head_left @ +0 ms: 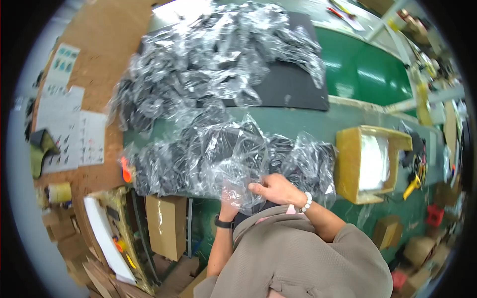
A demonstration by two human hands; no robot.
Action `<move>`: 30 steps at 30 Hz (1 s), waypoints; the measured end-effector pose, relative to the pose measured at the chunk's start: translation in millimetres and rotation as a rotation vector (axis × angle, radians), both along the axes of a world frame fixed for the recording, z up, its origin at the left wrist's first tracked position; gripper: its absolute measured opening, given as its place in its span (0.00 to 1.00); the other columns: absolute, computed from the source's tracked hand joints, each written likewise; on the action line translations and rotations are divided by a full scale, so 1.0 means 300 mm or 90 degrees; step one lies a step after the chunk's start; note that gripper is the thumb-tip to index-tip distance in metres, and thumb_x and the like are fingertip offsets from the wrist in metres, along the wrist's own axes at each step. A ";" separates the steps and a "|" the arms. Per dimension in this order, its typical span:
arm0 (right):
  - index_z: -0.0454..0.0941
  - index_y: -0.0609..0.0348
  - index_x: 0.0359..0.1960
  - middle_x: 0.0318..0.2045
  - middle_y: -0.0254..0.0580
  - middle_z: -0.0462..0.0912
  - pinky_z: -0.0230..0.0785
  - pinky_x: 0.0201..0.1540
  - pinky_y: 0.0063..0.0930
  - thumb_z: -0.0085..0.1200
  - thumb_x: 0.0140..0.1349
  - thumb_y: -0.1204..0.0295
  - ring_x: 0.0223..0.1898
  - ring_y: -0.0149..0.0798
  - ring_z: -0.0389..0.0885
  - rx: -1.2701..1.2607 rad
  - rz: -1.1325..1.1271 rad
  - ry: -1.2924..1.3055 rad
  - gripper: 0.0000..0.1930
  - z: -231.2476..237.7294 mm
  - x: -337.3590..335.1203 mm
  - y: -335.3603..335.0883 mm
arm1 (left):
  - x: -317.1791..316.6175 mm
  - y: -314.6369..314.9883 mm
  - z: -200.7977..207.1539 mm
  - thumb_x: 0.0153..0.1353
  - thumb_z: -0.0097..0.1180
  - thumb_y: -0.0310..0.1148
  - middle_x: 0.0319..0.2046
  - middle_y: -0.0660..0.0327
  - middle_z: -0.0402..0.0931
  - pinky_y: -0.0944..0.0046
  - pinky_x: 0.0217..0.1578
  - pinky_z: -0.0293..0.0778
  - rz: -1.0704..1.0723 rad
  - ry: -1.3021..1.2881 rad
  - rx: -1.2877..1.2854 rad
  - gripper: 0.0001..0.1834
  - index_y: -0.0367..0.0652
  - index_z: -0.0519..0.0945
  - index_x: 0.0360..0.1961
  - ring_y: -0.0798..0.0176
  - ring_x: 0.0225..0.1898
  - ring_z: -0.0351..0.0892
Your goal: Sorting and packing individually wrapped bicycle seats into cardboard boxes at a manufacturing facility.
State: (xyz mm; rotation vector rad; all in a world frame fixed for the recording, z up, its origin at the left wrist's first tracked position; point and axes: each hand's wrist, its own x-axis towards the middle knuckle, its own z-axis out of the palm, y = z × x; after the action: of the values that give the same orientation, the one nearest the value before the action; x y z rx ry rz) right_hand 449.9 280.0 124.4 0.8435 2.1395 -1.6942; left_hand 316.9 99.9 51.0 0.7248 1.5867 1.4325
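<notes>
A clear plastic bag (233, 164) lies in front of me, at the near edge of the green table, bunched over something dark. My left hand (231, 196), with a black band at the wrist, is at the bag's near end; film covers its fingers, so their grip is hidden. My right hand (279, 189), wearing a bracelet of pale beads, is closed on the bag's near right edge, thumb pointing left. More dark items in clear plastic (305, 161) lie close by on the right, and others (161, 166) on the left.
A large heap of crumpled clear bags (198, 59) covers a black board (298, 94) farther back. To the right stands an open yellowish box (348, 166) with white contents. An orange-handled tool (125, 171) sits at the left. Below the table edge is a cardboard box (166, 226).
</notes>
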 end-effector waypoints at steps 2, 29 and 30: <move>0.76 0.64 0.43 0.34 0.41 0.83 0.73 0.43 0.42 0.58 0.57 0.47 0.34 0.46 0.82 -0.015 -0.084 -0.059 0.29 0.013 0.027 0.021 | 0.031 0.041 0.065 0.62 0.47 0.24 0.51 0.54 0.72 0.60 0.52 0.70 0.011 -0.046 -0.001 0.20 0.33 0.68 0.57 0.61 0.50 0.72; 0.73 0.63 0.52 0.42 0.43 0.82 0.75 0.48 0.35 0.54 0.64 0.65 0.41 0.39 0.82 -0.336 -0.749 0.090 0.19 -0.724 0.347 0.916 | -0.599 0.597 -0.199 0.61 0.58 0.40 0.46 0.52 0.73 0.61 0.52 0.67 0.258 0.199 -0.155 0.25 0.33 0.69 0.52 0.59 0.48 0.72; 0.73 0.63 0.52 0.42 0.43 0.82 0.75 0.48 0.35 0.54 0.64 0.65 0.41 0.39 0.82 -0.338 -0.738 0.080 0.19 -0.714 0.350 0.905 | -0.672 0.628 -0.237 0.59 0.60 0.42 0.49 0.47 0.72 0.56 0.53 0.66 0.228 0.369 -0.230 0.28 0.32 0.70 0.53 0.51 0.50 0.72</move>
State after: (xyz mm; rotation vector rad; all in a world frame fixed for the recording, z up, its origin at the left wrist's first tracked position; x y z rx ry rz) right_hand 555.0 551.4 -89.9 2.0068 1.0607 -2.6543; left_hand 115.4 288.3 -19.9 0.6963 2.4506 1.1731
